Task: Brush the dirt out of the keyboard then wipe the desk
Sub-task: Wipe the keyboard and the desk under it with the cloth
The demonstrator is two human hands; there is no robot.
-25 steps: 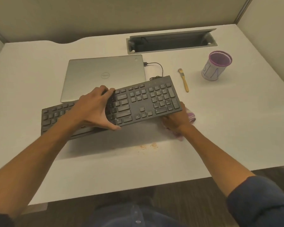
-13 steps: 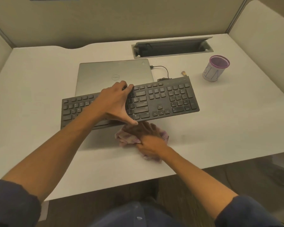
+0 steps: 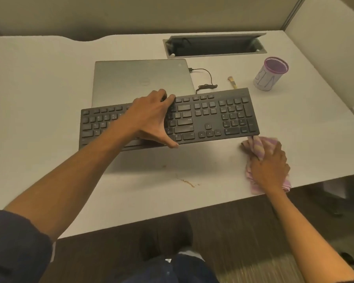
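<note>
The wiping step is in hand: the left hand [image 3: 149,117] holds the flat black plastic keyboard [image 3: 208,117] tipped up off the white table [image 3: 49,82], fingers [image 3: 168,98] hooked over its far edge and thumb under the near one. The right hand [image 3: 269,168] presses a crumpled pink striped cloth [image 3: 258,146], fingers curled into it, at four o'clock of the keyboard. Brown crumbs [image 3: 189,182] lie at nine o'clock of the cloth, so the next stroke probably sweeps there.

White desk [image 3: 49,82], laptop [image 3: 139,78], brush [image 3: 232,82], cup [image 3: 269,75], cloth [image 3: 260,148]
</note>
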